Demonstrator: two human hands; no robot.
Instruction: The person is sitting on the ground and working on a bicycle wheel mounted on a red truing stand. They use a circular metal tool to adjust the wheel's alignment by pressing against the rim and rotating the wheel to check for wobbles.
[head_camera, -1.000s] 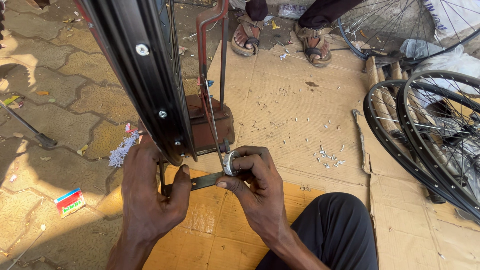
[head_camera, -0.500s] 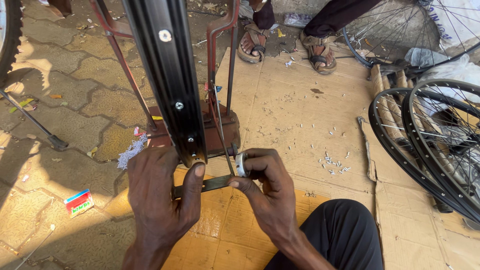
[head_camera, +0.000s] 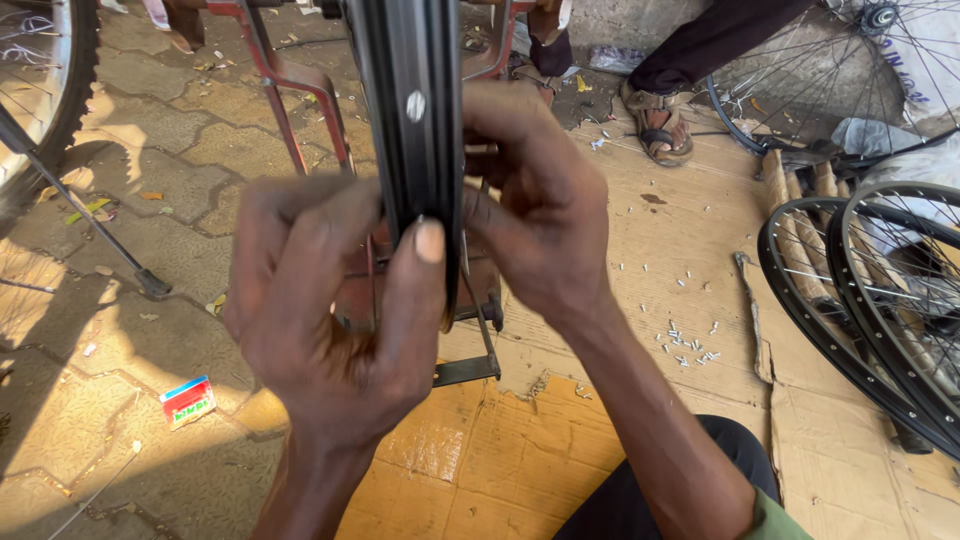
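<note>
Flattened cardboard (head_camera: 640, 330) spread over paving, serving as work mat. Black wheel rim (head_camera: 415, 130) upright in centre, edge-on to camera, seated in red stand (head_camera: 290, 90) so it stays vertical. 2 more spoked wheels (head_camera: 880, 300) lying at right edge, beside pale sack. Another person's sandalled foot (head_camera: 660, 125) at top, apart from the work. Left hand (head_camera: 330, 320) wrapped on rim from near side, thumb pressed flat on inner face, fingers closed around it, steadying. Right hand (head_camera: 545, 220) curled on rim's far side, closed; contents hidden, cannot tell. Small pale metal bits (head_camera: 690, 345) scattered on cardboard. Small flat packet (head_camera: 188, 400), red with blue and green bands, on paving at lower left.
</note>
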